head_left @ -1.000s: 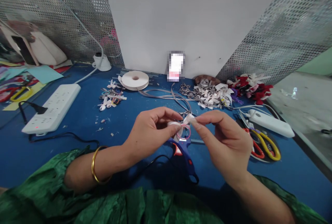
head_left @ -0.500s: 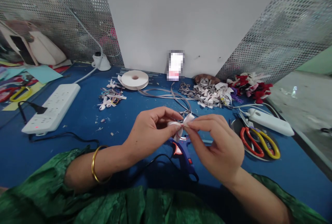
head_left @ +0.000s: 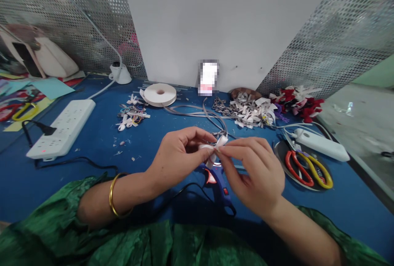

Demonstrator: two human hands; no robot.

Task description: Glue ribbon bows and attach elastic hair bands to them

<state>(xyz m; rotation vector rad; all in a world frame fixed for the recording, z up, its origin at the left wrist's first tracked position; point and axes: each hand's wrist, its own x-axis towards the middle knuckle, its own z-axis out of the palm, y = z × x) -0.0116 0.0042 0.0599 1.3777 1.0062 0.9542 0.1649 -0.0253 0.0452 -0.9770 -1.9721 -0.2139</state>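
Between my two hands is a small white ribbon bow, with loops and tails sticking out past the fingertips. My left hand pinches its left side between thumb and fingers. From the other side, my right hand grips the bow near its middle with thumb and forefinger closed. The exact pinch point is hidden by the fingers. Just below the bow, a blue glue gun with an orange trigger lies on the blue table, partly covered by my hands.
Left are a power strip and a white ribbon roll. Behind my hands lie grey ribbons and a heap of bows. Scissors rest on a dark disc at right, by a white power bar. A phone leans on the board.
My right hand has shifted slightly left, closer to my left hand. The upper loop of the bow has tilted a little to the left. Both hands keep their pinch.
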